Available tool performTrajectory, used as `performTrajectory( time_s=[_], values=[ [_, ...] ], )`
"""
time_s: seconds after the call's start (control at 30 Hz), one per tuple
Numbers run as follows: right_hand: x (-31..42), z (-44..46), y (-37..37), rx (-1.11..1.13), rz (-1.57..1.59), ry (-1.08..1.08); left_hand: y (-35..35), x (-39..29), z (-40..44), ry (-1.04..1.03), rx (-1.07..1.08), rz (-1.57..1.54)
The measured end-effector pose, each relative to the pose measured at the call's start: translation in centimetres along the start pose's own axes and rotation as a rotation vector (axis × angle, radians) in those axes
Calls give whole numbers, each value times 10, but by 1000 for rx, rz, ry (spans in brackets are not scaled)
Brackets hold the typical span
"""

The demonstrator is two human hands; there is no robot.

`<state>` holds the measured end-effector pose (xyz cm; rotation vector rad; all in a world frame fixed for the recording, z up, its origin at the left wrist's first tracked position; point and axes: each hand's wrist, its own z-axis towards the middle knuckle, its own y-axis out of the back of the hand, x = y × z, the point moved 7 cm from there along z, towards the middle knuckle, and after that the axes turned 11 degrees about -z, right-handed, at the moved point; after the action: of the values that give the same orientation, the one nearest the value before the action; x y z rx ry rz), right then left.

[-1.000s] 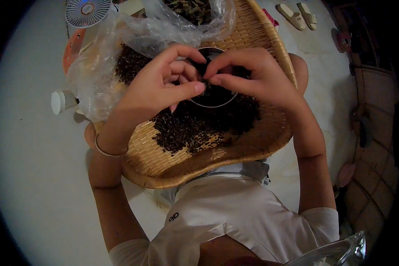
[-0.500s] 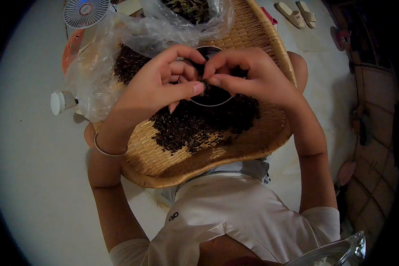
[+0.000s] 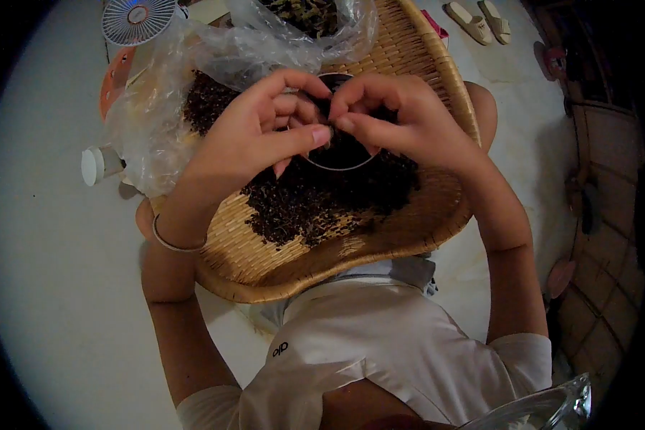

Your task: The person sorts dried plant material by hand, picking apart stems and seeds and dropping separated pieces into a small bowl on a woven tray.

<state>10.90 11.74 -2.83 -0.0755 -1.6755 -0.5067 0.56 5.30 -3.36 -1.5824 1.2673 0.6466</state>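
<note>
Dark bits [image 3: 287,208] toward the near edge of the woven tray [image 3: 229,276] seem light, brittle, best pinched by ends; right hand [image 3: 412,113] is pinched closed, left hand [image 3: 254,132] half-curled (whether gripping cannot be told).

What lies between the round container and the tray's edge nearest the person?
In the head view, loose dark bits lie beside the container, then mostly bare woven tray up to that edge.
</note>
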Motion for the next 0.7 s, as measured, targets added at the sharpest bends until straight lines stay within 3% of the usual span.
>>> performTrajectory(
  time_s=[0.7],
  values=[
    [-7, 1, -4, -42, 154, -25, 0, -1, 1, -31, -64, 33]
  ],
)
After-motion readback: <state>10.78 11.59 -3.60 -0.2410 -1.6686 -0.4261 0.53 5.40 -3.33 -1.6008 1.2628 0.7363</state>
